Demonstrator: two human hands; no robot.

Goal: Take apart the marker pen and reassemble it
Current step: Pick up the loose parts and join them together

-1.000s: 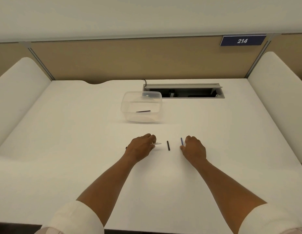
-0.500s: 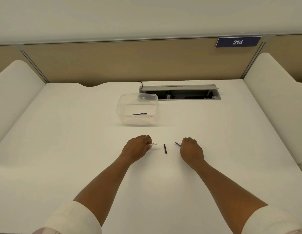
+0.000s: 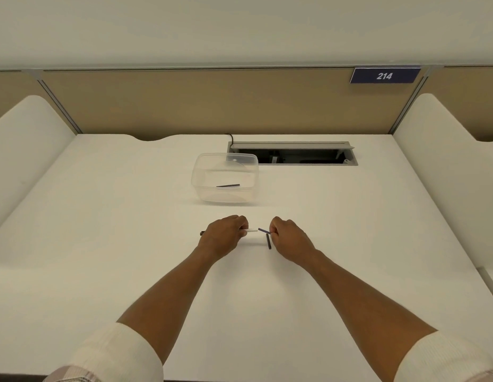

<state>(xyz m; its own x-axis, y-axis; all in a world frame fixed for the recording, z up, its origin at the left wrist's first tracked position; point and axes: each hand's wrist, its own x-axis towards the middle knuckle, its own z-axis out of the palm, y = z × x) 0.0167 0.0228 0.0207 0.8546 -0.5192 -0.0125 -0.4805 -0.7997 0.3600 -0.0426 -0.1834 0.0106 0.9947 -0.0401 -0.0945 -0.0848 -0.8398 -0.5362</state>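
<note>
While both forearms reach out from rolled white sleeves across the white desk, noted as follows. Left hand: fingers curled round the white marker barrel, open end pointing right, a dark tip showing past the heel of the hand. Right hand: fingertips pinching a slim dark-blue insert, angled toward the barrel mouth, the two ends just beside each other — whether touching, cannot tell. Lying loose on the desk directly under the meeting point, just beside the right hand: a second short dark piece, not held.

Further back, near the middle of the desk: clear plastic container with one thin dark rod inside; part of this marker or not, cannot tell. Beyond that, open cable hatch, then the tan partition with plate 214.

Assessment — disassembly judged complete, pieces lying separate. Reassembly judged at its first step: insert lined up, not yet seated. Outstanding: pushing the insert home, fitting the loose dark piece, possibly retrieving the rod.
</note>
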